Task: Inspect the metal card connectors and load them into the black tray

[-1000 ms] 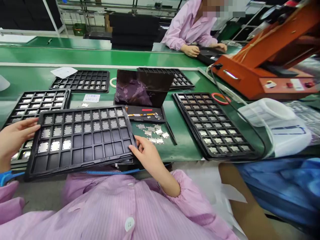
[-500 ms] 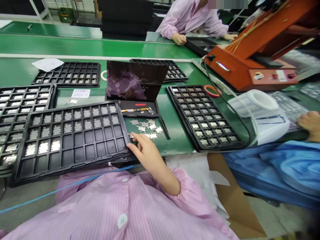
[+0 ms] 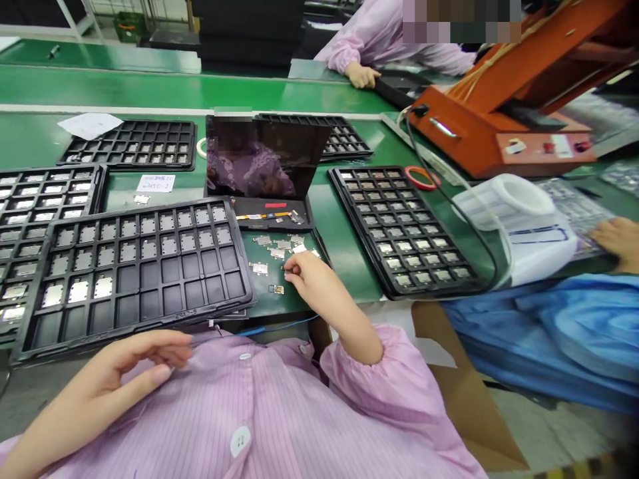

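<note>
My right hand [image 3: 317,283] is over the green bench with its thumb and fingertips pinched together on a small metal part, mostly hidden by the fingers. Around it lie several loose silvery modules [image 3: 280,245], one metal module [image 3: 259,268] to its left and a small part [image 3: 276,289] nearer the edge. My left hand [image 3: 130,372] hovers in front of my body, below the near black tray [image 3: 174,293]; its fingers and thumb are apart and nothing shows between them. Flat metal plates fill the tray's upper rows and part of a lower one.
Behind the loose parts stands an open black case [image 3: 269,159] with a shiny lid. Tweezers [image 3: 322,246] lie beside it. A full tray [image 3: 404,233] sits right, near a red tape roll [image 3: 422,177] and an orange machine [image 3: 499,133]. Co-workers' hands show at the back and right.
My left hand has come into view from below. My right hand has moved right, away from the tray's edge, and is now pinched among the loose parts.
</note>
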